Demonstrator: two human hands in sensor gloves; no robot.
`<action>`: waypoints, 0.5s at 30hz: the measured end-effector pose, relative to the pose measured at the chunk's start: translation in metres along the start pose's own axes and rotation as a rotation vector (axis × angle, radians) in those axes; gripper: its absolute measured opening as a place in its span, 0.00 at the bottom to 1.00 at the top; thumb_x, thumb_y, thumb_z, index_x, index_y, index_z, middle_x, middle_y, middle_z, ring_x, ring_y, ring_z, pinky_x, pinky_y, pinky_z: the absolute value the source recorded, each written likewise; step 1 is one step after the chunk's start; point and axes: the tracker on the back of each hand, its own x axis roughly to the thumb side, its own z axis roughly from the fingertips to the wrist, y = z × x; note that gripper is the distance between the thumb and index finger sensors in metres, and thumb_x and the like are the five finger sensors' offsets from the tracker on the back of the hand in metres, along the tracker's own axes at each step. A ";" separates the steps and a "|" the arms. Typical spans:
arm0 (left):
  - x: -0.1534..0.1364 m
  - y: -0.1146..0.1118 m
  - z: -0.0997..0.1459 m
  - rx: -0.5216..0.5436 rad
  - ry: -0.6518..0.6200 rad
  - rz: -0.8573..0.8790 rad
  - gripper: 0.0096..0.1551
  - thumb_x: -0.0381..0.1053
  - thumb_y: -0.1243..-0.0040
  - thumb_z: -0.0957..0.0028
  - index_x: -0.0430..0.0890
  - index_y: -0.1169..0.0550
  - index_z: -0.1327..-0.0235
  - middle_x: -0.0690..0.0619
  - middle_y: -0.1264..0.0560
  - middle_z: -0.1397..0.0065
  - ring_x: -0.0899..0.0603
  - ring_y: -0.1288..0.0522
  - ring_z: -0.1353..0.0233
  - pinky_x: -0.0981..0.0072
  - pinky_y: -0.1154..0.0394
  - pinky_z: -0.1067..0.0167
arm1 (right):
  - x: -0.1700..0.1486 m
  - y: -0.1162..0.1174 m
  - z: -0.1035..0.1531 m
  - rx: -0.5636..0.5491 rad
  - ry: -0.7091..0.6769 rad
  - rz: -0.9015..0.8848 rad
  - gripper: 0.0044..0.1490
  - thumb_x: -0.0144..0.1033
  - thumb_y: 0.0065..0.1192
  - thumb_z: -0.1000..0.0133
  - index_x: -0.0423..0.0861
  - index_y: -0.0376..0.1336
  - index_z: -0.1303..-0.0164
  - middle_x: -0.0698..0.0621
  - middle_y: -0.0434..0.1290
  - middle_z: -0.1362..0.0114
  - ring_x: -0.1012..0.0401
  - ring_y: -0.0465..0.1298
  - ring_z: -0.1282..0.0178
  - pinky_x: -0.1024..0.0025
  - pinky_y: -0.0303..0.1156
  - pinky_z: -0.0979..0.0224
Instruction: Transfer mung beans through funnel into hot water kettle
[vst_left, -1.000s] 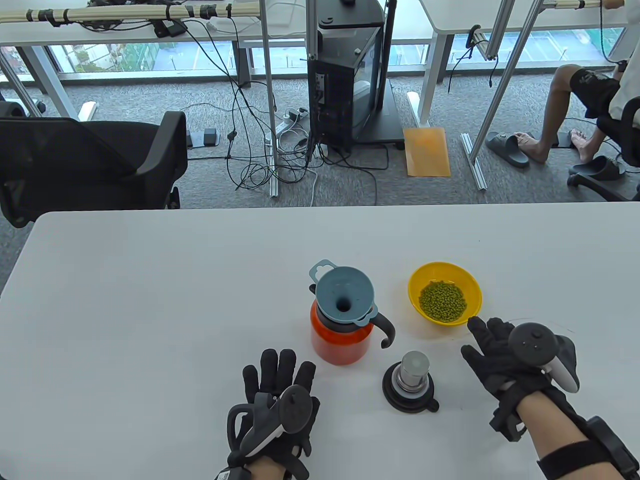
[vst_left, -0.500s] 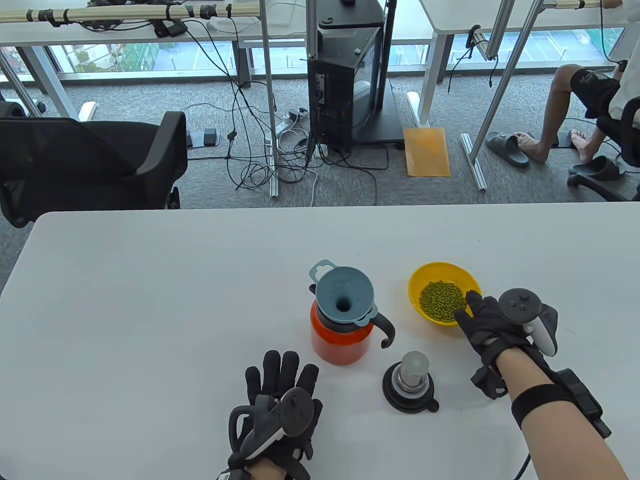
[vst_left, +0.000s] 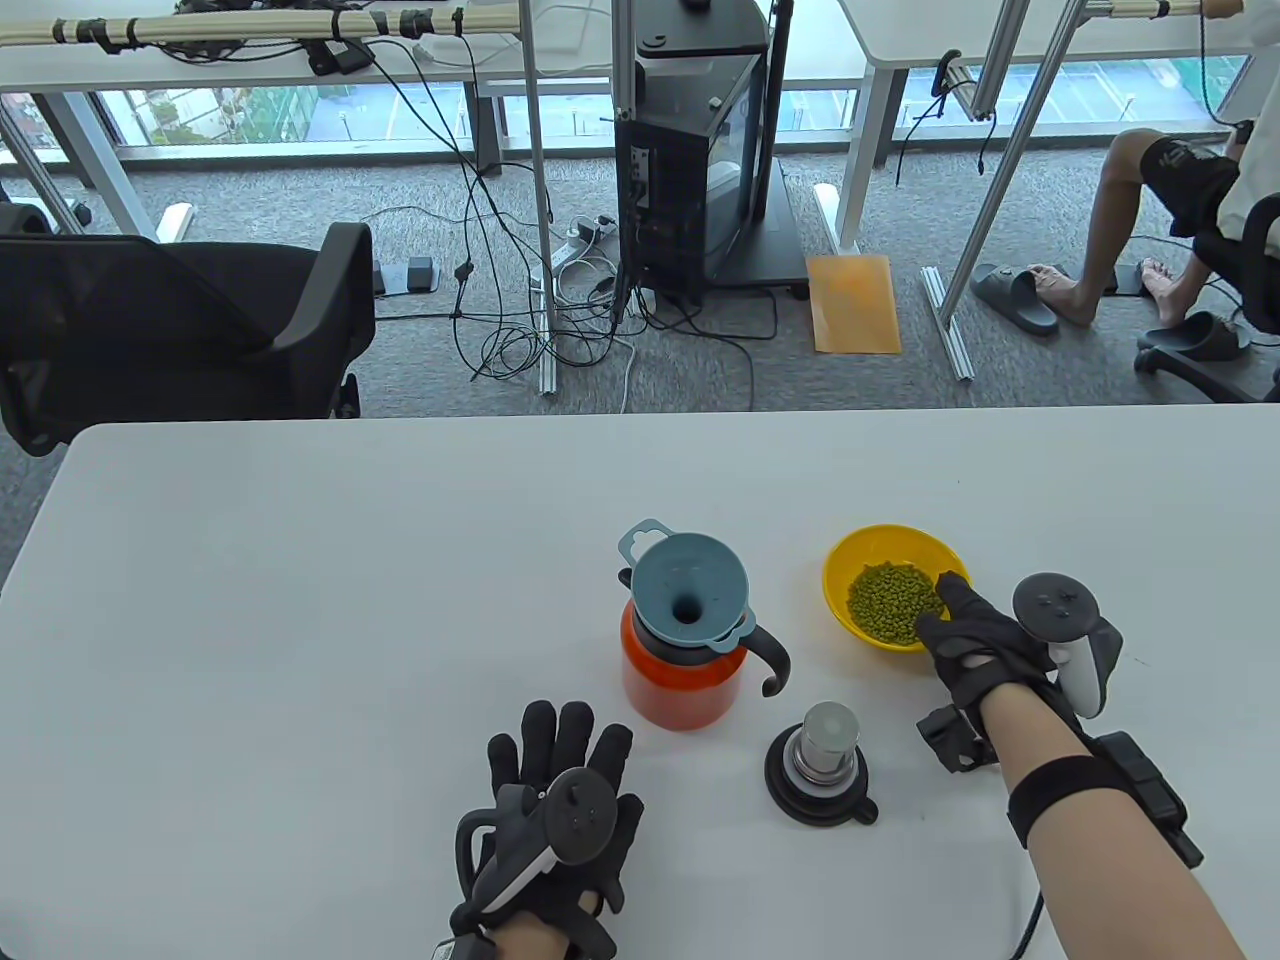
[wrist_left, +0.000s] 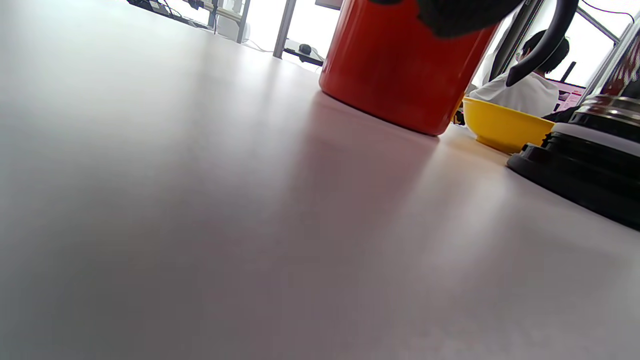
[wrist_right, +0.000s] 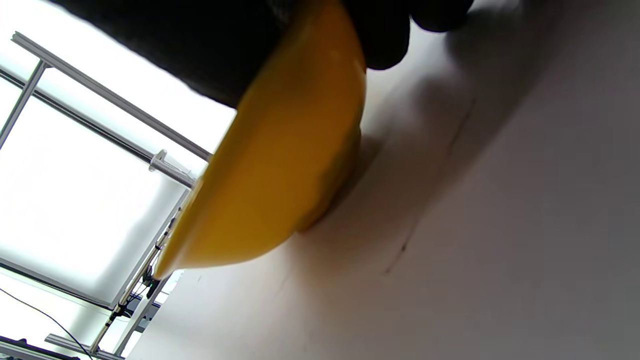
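Step in hand: you're taking hold of the yellow bowl (vst_left: 893, 585) of mung beans (vst_left: 892, 601). Your right hand (vst_left: 975, 645) is at the bowl's near right rim, fingers over the edge; the right wrist view shows dark glove on both sides of the rim, bowl base apparently on the worktop (vst_left: 300, 600). So you look to be gripping the rim, lift not yet begun. Your left hand (vst_left: 560, 815) lies flat on the worktop, fingers spread, holding nothing, just in front of the red kettle (vst_left: 675, 685).

The blue funnel (vst_left: 688, 590) sits in the kettle mouth, hole clear. The kettle lid (vst_left: 822, 768) stands near the kettle, between your two hands.

Next move, my read: lift the bowl, carry it left over the funnel, tip slowly. The rim grip is one-sided, so the bowl could tilt early and spill beans. The funnel is loose on the kettle, so a knock could unseat it; steady the kettle with your left hand.

Room: short open gap between bowl and funnel, only the black kettle handle (vst_left: 770, 660) pokes out on that side, low. The lid is below the path, keep your forearm off it. Plenty of bare worktop left and beyond; all edges well apart from the things.
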 end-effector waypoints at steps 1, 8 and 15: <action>-0.001 0.000 0.000 0.001 -0.001 0.006 0.43 0.65 0.50 0.48 0.61 0.51 0.21 0.53 0.65 0.16 0.37 0.73 0.19 0.32 0.72 0.30 | 0.000 -0.001 0.001 -0.009 0.005 -0.007 0.45 0.32 0.68 0.46 0.34 0.51 0.21 0.26 0.51 0.24 0.25 0.50 0.27 0.29 0.44 0.33; -0.004 -0.001 0.000 -0.012 0.011 0.027 0.43 0.65 0.50 0.48 0.61 0.50 0.21 0.53 0.64 0.16 0.37 0.73 0.19 0.32 0.72 0.30 | 0.006 -0.015 0.009 -0.029 -0.005 -0.092 0.45 0.30 0.67 0.46 0.32 0.51 0.22 0.23 0.50 0.25 0.25 0.65 0.32 0.30 0.62 0.36; -0.004 0.000 -0.001 -0.015 0.017 0.028 0.43 0.65 0.50 0.48 0.61 0.50 0.21 0.52 0.64 0.16 0.37 0.73 0.19 0.32 0.72 0.30 | 0.041 -0.032 0.022 -0.007 -0.089 -0.136 0.46 0.29 0.67 0.46 0.31 0.50 0.22 0.22 0.48 0.26 0.33 0.73 0.34 0.36 0.69 0.37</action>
